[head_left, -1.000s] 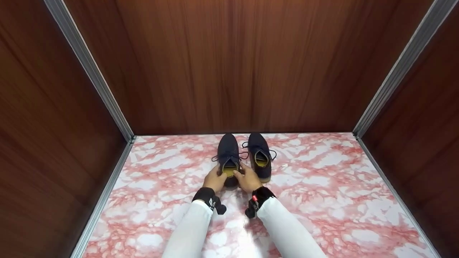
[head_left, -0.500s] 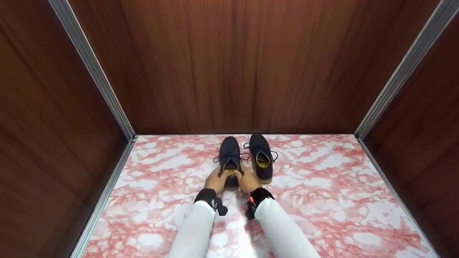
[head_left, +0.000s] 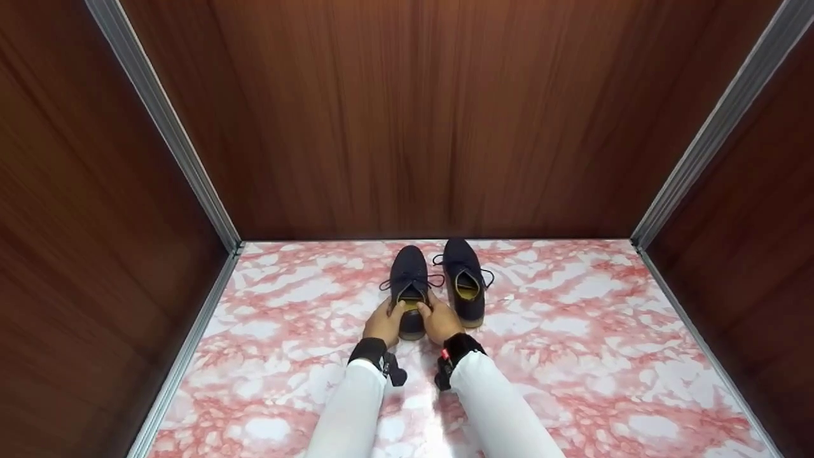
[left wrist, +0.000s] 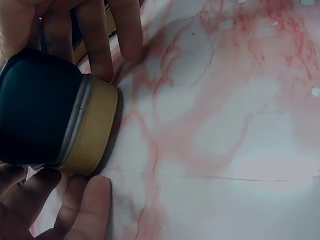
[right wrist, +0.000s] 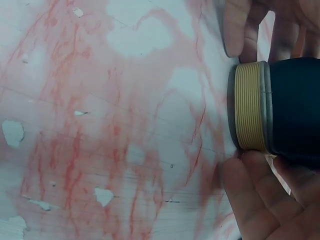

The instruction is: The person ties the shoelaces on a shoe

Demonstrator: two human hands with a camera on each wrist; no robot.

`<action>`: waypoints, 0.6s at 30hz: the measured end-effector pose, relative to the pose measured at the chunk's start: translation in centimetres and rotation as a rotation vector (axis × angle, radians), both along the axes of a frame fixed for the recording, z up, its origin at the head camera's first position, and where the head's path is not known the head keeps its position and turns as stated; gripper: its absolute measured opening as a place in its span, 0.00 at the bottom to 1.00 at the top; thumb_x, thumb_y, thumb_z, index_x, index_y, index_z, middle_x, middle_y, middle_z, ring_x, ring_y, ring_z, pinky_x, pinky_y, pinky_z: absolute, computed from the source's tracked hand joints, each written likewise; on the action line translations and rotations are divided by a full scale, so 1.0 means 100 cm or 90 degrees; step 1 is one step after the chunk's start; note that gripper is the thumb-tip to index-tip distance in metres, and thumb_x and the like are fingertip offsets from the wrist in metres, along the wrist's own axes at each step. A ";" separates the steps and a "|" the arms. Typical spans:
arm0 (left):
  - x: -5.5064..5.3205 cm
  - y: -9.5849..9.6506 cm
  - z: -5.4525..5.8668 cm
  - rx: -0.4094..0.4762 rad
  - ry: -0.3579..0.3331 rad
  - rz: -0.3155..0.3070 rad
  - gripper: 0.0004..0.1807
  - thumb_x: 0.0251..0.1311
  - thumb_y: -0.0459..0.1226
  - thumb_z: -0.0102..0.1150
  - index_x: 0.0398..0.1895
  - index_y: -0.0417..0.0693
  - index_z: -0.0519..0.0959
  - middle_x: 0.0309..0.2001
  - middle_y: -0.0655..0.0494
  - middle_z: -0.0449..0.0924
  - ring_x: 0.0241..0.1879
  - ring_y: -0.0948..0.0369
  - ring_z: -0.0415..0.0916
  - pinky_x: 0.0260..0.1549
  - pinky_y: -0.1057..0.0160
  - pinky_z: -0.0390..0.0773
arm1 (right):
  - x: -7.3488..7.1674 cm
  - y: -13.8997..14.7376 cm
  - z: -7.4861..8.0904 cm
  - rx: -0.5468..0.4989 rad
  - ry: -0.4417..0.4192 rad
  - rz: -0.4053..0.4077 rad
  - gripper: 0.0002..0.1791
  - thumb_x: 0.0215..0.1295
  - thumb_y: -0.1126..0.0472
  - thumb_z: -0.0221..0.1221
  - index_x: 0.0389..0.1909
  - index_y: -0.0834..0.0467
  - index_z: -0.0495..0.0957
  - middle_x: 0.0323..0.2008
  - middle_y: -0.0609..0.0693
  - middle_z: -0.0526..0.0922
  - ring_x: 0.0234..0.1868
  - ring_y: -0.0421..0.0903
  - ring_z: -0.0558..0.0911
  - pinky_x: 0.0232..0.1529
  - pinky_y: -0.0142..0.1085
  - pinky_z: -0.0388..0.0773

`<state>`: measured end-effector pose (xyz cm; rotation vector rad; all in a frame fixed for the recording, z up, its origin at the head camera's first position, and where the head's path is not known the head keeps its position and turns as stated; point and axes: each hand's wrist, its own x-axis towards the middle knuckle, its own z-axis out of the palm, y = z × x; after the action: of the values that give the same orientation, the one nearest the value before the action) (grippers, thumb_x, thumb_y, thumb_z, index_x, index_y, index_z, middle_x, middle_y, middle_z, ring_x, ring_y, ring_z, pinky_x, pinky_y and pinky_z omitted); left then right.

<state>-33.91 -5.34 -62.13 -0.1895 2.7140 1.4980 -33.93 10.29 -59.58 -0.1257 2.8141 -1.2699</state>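
Observation:
A dark navy lace-up shoe [head_left: 408, 262] with a yellow insole stands on the floor, its toe pointing away from me. My left hand [head_left: 383, 323] grips its heel end from the left, and my right hand [head_left: 443, 323] grips it from the right. Both thumbs lie at the collar, while the fingers go down along the sides. In the left wrist view the dark heel [left wrist: 40, 110] and ribbed tan sole [left wrist: 95, 130] show between the two hands. The matching shoe [head_left: 461, 254] stands just to the right, toe also pointing away, laces tied in a bow.
The floor [head_left: 572, 356] has a red-and-white marbled pattern. Behind the shoes rises a brown wood-grain panel [head_left: 420, 127], close to their toes. Similar panels close off the left [head_left: 95, 254] and right [head_left: 750, 254], joined by grey metal strips [head_left: 172, 133].
The gripped shoe has slid slightly toward me, so its toe now sits a little farther from the back panel than the other shoe's. Both hands keep their hold.

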 end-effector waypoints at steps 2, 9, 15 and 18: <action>-0.001 0.001 -0.001 0.001 -0.004 0.005 0.30 0.78 0.56 0.47 0.75 0.53 0.71 0.67 0.47 0.81 0.60 0.45 0.81 0.61 0.45 0.80 | -0.001 -0.001 0.000 -0.001 0.002 -0.007 0.30 0.81 0.53 0.51 0.78 0.61 0.64 0.69 0.67 0.75 0.71 0.65 0.76 0.75 0.55 0.69; -0.001 0.004 -0.002 -0.003 0.001 0.017 0.30 0.79 0.57 0.43 0.77 0.56 0.69 0.72 0.48 0.76 0.71 0.44 0.74 0.71 0.43 0.72 | -0.001 -0.004 0.003 -0.011 0.006 -0.034 0.30 0.81 0.54 0.52 0.77 0.64 0.65 0.69 0.69 0.75 0.71 0.65 0.75 0.75 0.54 0.69; 0.003 0.007 0.010 -0.005 0.006 0.026 0.31 0.81 0.54 0.41 0.78 0.51 0.67 0.72 0.44 0.75 0.71 0.43 0.74 0.70 0.43 0.73 | -0.003 -0.004 0.009 0.032 0.003 -0.034 0.30 0.81 0.52 0.52 0.77 0.61 0.66 0.69 0.67 0.76 0.71 0.64 0.76 0.75 0.53 0.70; 0.005 0.007 0.010 0.024 -0.011 0.049 0.34 0.80 0.56 0.42 0.79 0.46 0.65 0.73 0.42 0.74 0.70 0.43 0.75 0.67 0.44 0.76 | -0.003 -0.001 0.008 0.047 0.009 -0.023 0.30 0.81 0.51 0.52 0.77 0.59 0.66 0.68 0.67 0.77 0.70 0.65 0.77 0.73 0.54 0.72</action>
<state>-33.38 -4.66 -61.08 -0.3080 2.6923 1.5590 -34.27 10.15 -58.77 -0.0815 2.8835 -1.1757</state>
